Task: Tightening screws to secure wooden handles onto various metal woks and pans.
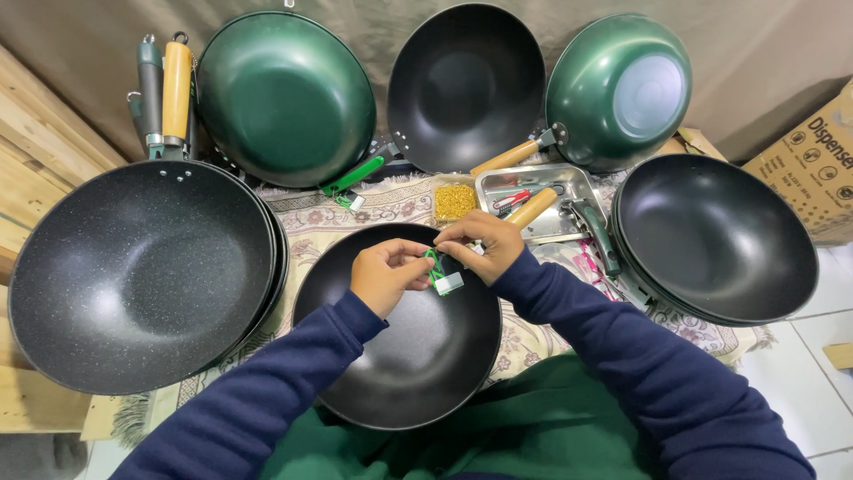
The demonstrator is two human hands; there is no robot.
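Observation:
A black wok (pixel 404 356) rests on my lap in the middle, its bowl facing up. Over its far rim my left hand (pixel 384 271) and my right hand (pixel 484 244) pinch together a small green loop with a white tag (pixel 442 276). The tag hangs between my fingertips above the wok's bowl. A wooden handle (pixel 531 208) sticks out from behind my right hand, towards the far right. Both arms wear dark blue sleeves.
A stack of speckled black woks (pixel 142 276) sits at the left, another black stack (pixel 715 236) at the right. Two green woks (pixel 284 93) (pixel 617 89) and a black one (pixel 466 84) lean at the back. A metal tray (pixel 576 187) and a bag of gold bits (pixel 454 201) lie on the patterned cloth.

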